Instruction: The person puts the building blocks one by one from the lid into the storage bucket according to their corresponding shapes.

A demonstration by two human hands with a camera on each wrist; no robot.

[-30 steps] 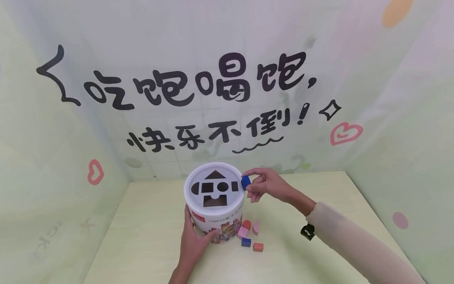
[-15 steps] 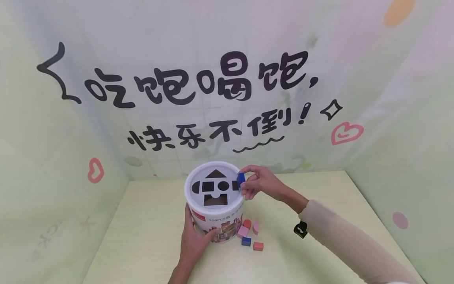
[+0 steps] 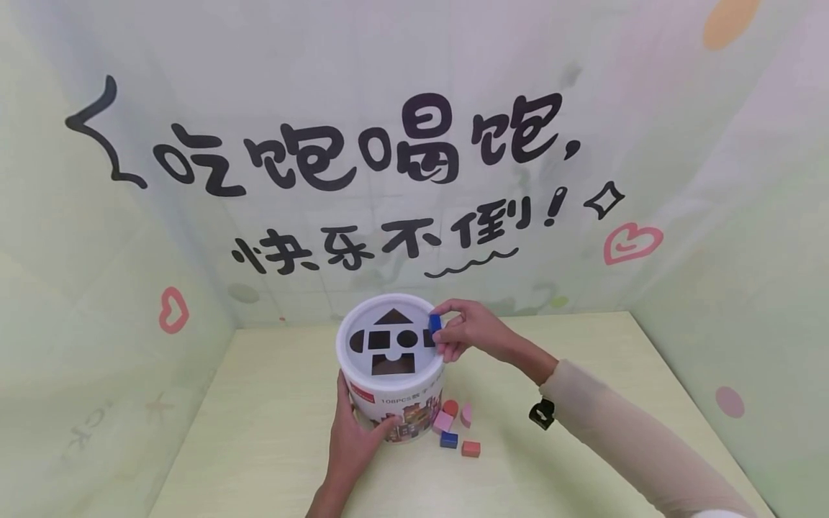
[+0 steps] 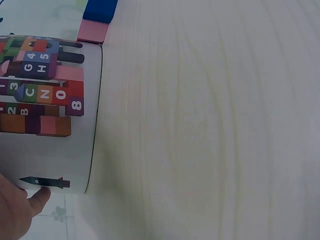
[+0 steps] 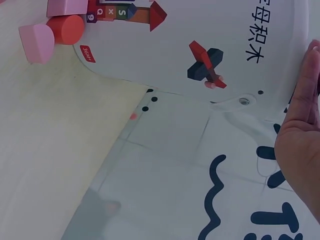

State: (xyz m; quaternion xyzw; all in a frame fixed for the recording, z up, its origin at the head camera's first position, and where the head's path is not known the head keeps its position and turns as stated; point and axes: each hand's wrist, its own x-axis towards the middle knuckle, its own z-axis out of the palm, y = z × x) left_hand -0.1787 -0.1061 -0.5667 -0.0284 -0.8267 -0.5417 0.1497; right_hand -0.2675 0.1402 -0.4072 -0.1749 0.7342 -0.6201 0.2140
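Observation:
A white round bucket (image 3: 396, 392) printed with coloured blocks stands on the table, its lid (image 3: 363, 367) cut with several shaped holes. Around its left side my left hand (image 3: 352, 442) grips it, thumb on the front. My right hand (image 3: 476, 329) pinches a blue block (image 3: 435, 325) between thumb and fingertips, at the lid's right edge. That block stands upright over the small rectangular hole and partly covers it. In the left wrist view only part of the left hand (image 4: 20, 205) shows against the bucket. The right wrist view has the right hand (image 5: 302, 120) beside the bucket wall; the pinched block is hidden there.
Right of the bucket's base lie loose blocks: a red round one (image 3: 450, 409), a pink one (image 3: 443, 422), another pink curved one (image 3: 467, 415), a blue one (image 3: 449, 440) and an orange one (image 3: 471, 450). Printed fabric walls (image 3: 414, 65) enclose the table (image 3: 259, 432).
My right hand has moved left with the blue block, from just outside the lid's rim to over the small rectangular hole. My left hand stays on the bucket.

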